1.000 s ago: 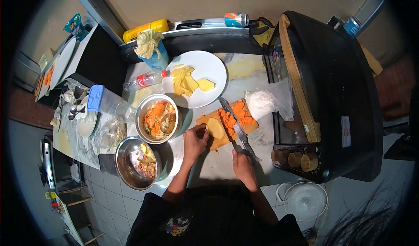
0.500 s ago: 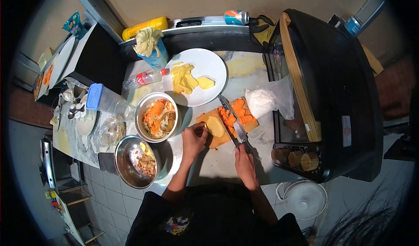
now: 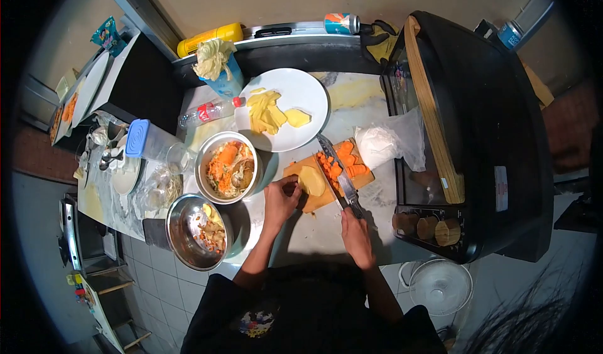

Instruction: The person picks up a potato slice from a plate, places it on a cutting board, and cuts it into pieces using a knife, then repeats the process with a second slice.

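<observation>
**Q:** Report the status of both hands.

**A:** The left hand point(image 3: 281, 198) lies at 8 o'clock of the small wooden cutting board point(image 3: 317, 201), which sits on the pale marbled worktop point(image 3: 355, 100). Its fingers point(image 3: 291, 188) are bent and pressed together. The tips hold the 9 o'clock edge of the pale yellow peeled potato piece point(image 3: 311, 180). The right hand point(image 3: 357, 238) is at 5 o'clock of the board, with its fingers wrapped tight round the dark handle of the long steel kitchen knife point(image 3: 339, 177).

**Q:** Locate the potato piece and the blade.

**A:** The potato piece rests on the 9 o'clock half of the board. The blade lies across the board with its point toward 11 o'clock. It runs between the potato piece and the heap of orange carrot chunks point(image 3: 350, 164) and touches the chunks.

**Q:** List the adjacent items.

**A:**
- **12 o'clock of the board:** a round white plate point(image 3: 308, 90) carrying pale potato slices point(image 3: 267, 112).
- **9 o'clock:** a steel bowl point(image 3: 200, 166) of orange shreds.
- **8 o'clock:** a second steel bowl point(image 3: 182, 222) holding scraps.
- **3 o'clock:** a filled white plastic bag point(image 3: 377, 145), just beside a black countertop oven point(image 3: 477, 103).

**Q:** Is any writing legible?

**A:** No. The clear plastic bottle point(image 3: 207, 111) at 10 o'clock has a red label with white lettering that is too small to read. A white sticker point(image 3: 500, 189) on the oven carries red print, which is also unreadable.
</observation>
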The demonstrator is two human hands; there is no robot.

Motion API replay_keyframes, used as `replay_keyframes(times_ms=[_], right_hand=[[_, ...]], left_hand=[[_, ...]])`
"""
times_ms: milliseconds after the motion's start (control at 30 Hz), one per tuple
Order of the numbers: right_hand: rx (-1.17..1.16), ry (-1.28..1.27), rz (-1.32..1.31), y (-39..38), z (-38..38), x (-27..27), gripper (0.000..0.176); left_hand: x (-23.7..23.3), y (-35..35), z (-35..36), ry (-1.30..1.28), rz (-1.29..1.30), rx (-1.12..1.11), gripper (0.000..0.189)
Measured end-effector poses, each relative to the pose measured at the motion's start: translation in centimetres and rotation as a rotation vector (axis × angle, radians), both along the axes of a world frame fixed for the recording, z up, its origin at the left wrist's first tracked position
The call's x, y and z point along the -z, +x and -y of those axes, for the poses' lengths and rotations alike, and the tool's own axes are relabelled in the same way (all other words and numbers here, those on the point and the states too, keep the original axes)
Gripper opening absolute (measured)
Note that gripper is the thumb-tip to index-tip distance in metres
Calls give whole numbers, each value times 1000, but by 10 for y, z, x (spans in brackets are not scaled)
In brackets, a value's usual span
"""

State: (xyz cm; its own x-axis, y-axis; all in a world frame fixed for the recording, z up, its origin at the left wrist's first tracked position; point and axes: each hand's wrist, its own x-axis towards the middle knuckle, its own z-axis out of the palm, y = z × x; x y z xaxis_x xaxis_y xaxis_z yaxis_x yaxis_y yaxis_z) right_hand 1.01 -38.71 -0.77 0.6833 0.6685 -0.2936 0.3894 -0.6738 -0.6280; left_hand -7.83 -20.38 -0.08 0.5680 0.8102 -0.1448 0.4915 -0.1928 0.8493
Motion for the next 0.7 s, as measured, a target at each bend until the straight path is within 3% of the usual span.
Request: replay_keyframes(times_ms=[267, 433, 633, 700], right_hand=[[0, 98, 60, 1, 1, 10, 29], [-36, 128, -55, 8, 1, 16, 29], [-37, 264, -71, 8, 7, 28, 26], [-36, 206, -2, 6, 10, 24, 29]], left_hand=[[-2, 5, 4, 61, 7, -19, 25], [-4, 8, 11, 119, 1, -33, 29], [1, 8, 12, 56, 49, -45, 31], [3, 8, 12, 62, 51, -49, 32]])
